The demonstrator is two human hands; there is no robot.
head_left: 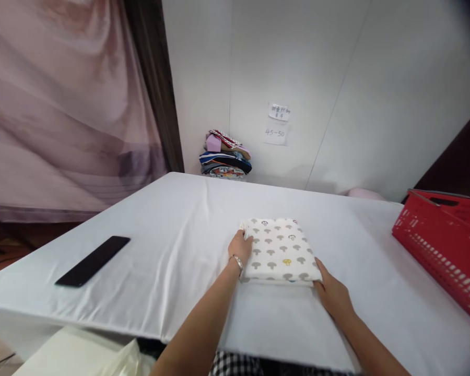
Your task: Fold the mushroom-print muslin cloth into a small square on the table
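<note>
A folded white cloth (280,249) printed with grey mushroom shapes lies on the white table (172,250). My left hand (240,245), with a bracelet on its wrist, is closed over the cloth's left edge. My right hand (332,293) rests at the cloth's near right corner, fingertips tucked under the edge.
A black phone (93,260) lies on the table at the left. A red plastic basket (444,245) stands at the right edge. A pile of folded clothes (225,155) sits at the far side against the wall. A pink curtain (62,104) hangs at the left.
</note>
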